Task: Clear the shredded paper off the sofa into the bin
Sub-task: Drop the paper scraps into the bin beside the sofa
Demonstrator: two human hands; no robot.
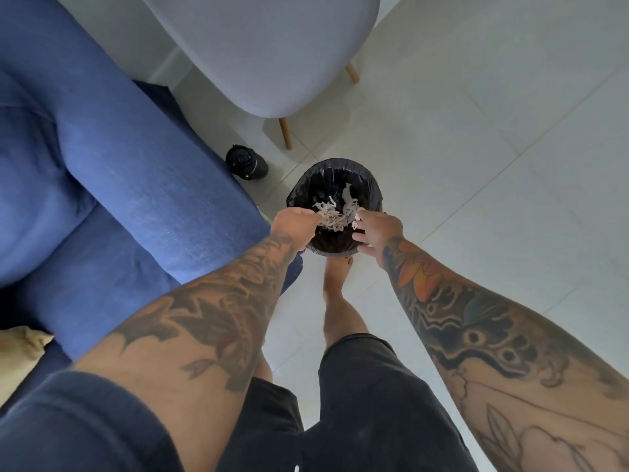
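A small bin (335, 166) lined with a black bag stands on the floor just right of the blue sofa (119, 172). Both my hands hover over its mouth. A clump of pale shredded paper (335, 216) hangs between them above the opening. My left hand (294, 229) has its fingers curled round the left end of the clump. My right hand (377, 233) is on the right side with fingers spread, and a few strands touch its fingertips. More strands (347, 194) show deeper in the bag. The part of the sofa in view shows no paper.
A black bottle (246, 162) stands on the floor between sofa and bin. A grey chair (265, 49) with wooden legs is behind the bin. My bare foot (335, 272) is right at the bin's near side. A beige cushion (20, 349) lies at lower left.
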